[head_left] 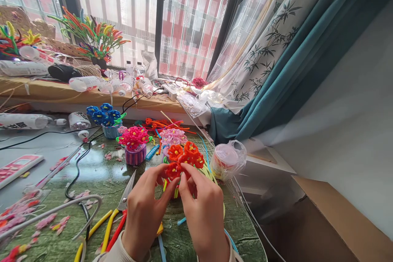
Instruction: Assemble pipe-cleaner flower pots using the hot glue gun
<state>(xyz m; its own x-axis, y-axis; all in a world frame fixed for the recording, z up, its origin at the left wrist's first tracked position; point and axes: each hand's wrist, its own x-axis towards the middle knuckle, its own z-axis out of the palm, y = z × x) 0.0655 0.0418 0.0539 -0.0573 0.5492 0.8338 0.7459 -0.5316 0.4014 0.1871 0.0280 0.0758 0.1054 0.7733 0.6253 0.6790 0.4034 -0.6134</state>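
Fuzzy orange flowers [192, 153], glossy green tabletop [113, 180]

Held flowers [190, 152]: orange-red, yellow centres
Flowers in striped pot [134, 137]: hot pink
Striped pot [135, 155]: purple and pink stripes
Flowers in pale blue pot [106, 115]: deep blue
Side curtain [276, 61]: teal
Printed curtain [260, 55]: white, dark leaf pattern
Table [113, 176]: mottled green
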